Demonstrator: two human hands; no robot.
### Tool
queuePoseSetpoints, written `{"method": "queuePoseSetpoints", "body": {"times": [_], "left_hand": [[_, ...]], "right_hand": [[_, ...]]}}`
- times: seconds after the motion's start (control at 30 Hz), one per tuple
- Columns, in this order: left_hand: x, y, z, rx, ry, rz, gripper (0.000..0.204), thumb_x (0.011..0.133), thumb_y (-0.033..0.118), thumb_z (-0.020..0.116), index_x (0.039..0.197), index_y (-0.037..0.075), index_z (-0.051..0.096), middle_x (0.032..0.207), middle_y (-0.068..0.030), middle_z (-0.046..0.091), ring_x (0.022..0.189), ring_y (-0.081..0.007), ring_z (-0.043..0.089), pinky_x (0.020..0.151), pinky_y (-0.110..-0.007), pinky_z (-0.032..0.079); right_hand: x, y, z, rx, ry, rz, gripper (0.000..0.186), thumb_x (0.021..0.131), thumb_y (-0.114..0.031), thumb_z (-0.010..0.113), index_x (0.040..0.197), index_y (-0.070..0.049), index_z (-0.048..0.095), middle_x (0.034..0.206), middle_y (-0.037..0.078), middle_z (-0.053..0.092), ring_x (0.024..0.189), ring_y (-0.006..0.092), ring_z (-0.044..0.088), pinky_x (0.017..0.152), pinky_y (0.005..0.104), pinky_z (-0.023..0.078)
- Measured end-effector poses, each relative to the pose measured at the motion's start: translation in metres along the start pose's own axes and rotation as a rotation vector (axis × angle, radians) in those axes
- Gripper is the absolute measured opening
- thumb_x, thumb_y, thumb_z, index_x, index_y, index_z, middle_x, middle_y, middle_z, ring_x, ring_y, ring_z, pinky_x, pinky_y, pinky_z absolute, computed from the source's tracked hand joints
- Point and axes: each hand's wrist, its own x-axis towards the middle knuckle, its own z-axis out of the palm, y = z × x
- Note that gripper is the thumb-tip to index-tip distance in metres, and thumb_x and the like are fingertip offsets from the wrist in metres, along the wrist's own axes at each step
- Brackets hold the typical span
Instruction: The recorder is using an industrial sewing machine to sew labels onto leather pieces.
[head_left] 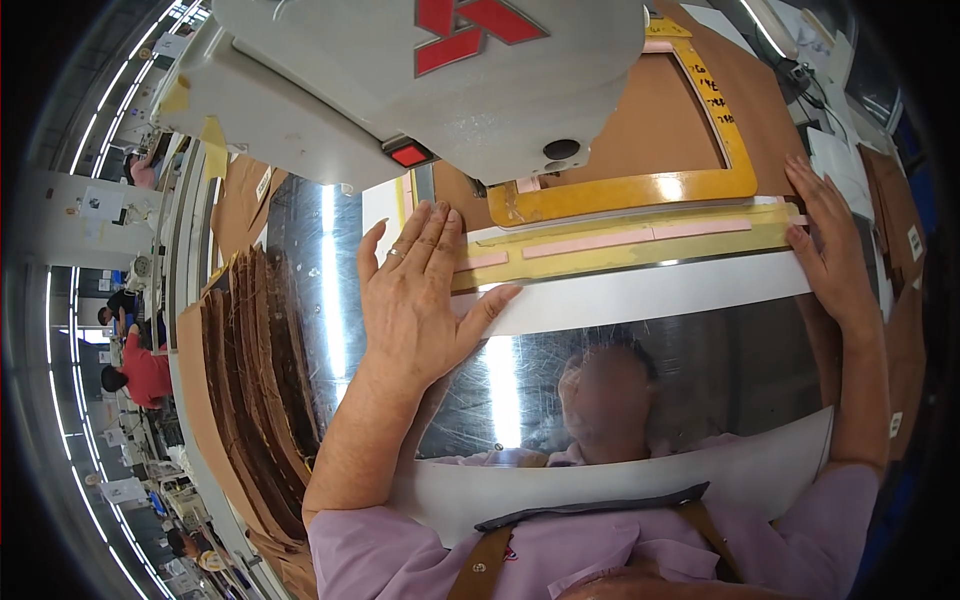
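My left hand (415,290) lies flat on the left end of a white strip (640,297), fingers together and thumb stretched out to the side. A ring shows on one finger. Along that strip run yellowish tape and several pink strips (590,243). My right hand (828,238) rests at the right end, fingers stretched over the edge of brown sheet material (775,120) and thumb near the tape's end. Between my hands, on the brown material, lies a yellow rectangular frame (640,197) with handwritten marks. Its upper left part is hidden behind the sewing machine head (430,110).
The machine's needle area hangs just above the frame's near left corner. A shiny metal table (640,390) reflects me. On the left stands a stack of brown pieces (255,360); more brown pieces (905,350) hang at the right. People sit at machines far left.
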Motion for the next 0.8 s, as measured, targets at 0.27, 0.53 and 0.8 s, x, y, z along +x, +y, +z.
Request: {"method": "queuePoseSetpoints", "body": {"times": [0.27, 0.53, 0.8], "left_hand": [[0.003, 0.001, 0.002, -0.229, 0.175, -0.029, 0.057, 0.092, 0.041, 0.070, 0.131, 0.000, 0.067, 0.125, -0.0200, 0.070, 0.120, -0.0308, 0.065, 0.108, -0.046, 0.042], [0.020, -0.023, 0.002, -0.161, 0.149, 0.091, 0.032, 0.080, 0.003, 0.074, 0.111, 0.003, 0.077, 0.111, -0.0092, 0.074, 0.101, -0.0289, 0.071, 0.089, -0.037, 0.057], [0.020, -0.023, -0.001, 0.164, 0.250, 0.240, 0.027, 0.081, 0.008, 0.073, 0.107, 0.004, 0.073, 0.112, -0.0047, 0.073, 0.098, -0.0218, 0.071, 0.094, -0.041, 0.052]], "right_hand": [[0.000, 0.005, 0.002, -0.073, 0.033, -0.004, 0.048, 0.103, -0.031, 0.056, 0.143, -0.004, 0.056, 0.144, 0.016, 0.059, 0.140, 0.0334, 0.049, 0.121, 0.0477, 0.032], [0.005, 0.008, 0.006, -0.031, 0.039, 0.052, 0.046, 0.104, -0.031, 0.055, 0.140, -0.003, 0.059, 0.142, 0.016, 0.059, 0.138, 0.0342, 0.050, 0.118, 0.0459, 0.036], [0.004, 0.009, 0.005, -0.126, 0.029, 0.037, 0.045, 0.104, -0.031, 0.055, 0.140, -0.004, 0.060, 0.145, 0.015, 0.058, 0.140, 0.0323, 0.049, 0.119, 0.0453, 0.035]]}}
